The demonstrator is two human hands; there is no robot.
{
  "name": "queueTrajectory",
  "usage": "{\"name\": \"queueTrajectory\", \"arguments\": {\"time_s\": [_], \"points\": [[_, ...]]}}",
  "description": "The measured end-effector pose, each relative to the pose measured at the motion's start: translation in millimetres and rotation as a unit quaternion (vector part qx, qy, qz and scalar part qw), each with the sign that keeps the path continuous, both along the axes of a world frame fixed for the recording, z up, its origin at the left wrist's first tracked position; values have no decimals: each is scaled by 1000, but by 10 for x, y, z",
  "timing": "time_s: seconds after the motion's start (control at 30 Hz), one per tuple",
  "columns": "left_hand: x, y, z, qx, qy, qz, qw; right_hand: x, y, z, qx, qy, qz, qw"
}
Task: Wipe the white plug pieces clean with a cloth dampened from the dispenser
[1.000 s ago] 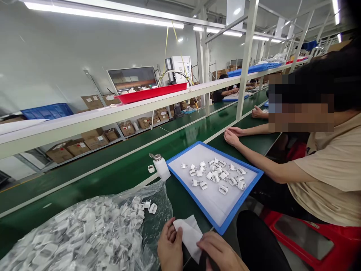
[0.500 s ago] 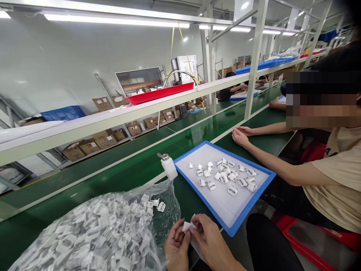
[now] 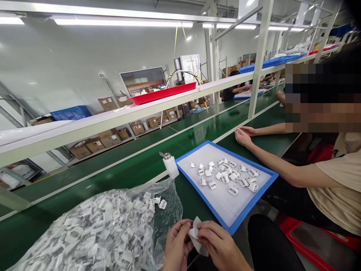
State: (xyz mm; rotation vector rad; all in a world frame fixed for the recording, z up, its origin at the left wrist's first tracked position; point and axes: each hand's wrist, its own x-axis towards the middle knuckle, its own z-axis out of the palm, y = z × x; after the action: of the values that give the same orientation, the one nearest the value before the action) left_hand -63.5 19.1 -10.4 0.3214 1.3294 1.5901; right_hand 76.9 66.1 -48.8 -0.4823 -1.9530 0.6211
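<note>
At the bottom middle, my left hand [image 3: 177,246] is closed in a pinch at the near edge of a thin white wipe [image 3: 200,248]. Whether a small part sits inside those fingers is hidden by the wipe's folds. My right hand [image 3: 222,244] grips the same wipe from the other side, thumb and fingers pressed together. One corner of the wipe sticks up between the hands. To their left lies a clear plastic bag [image 3: 169,218] full of white plastic plug pieces [image 3: 98,226]. Beyond the hands, a blue-rimmed tray [image 3: 203,199] carries several similar pieces with metal pins [image 3: 225,175].
A white pump bottle [image 3: 170,167] stands by the tray's far-left corner. Along the green bench [image 3: 135,169] runs a raised shelf [image 3: 93,130] with a red tray [image 3: 166,93]. A co-worker's forearms [image 3: 265,162] rest on the bench at the right, behind the tray.
The wipe has shifted between my fingers, and its corner now points upward. My right hand has moved slightly right and down. The view has turned a little.
</note>
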Motion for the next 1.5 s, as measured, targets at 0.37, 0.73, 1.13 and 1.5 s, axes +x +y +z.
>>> {"name": "queueTrajectory", "arguments": {"time_s": [0.37, 0.73, 1.13, 1.5], "points": [[29, 68, 366, -47, 162, -168, 971, 246, 26, 318, 96, 11, 44, 994], [137, 35, 852, 2, 310, -291, 905, 463, -38, 483, -49, 81, 7, 996], [213, 14, 957, 17, 272, -323, 907, 486, -84, 501, -320, 43, -23, 946], [301, -70, 1051, 16, 260, -270, 927, 486, -71, 509, -270, 57, -51, 960]]}}
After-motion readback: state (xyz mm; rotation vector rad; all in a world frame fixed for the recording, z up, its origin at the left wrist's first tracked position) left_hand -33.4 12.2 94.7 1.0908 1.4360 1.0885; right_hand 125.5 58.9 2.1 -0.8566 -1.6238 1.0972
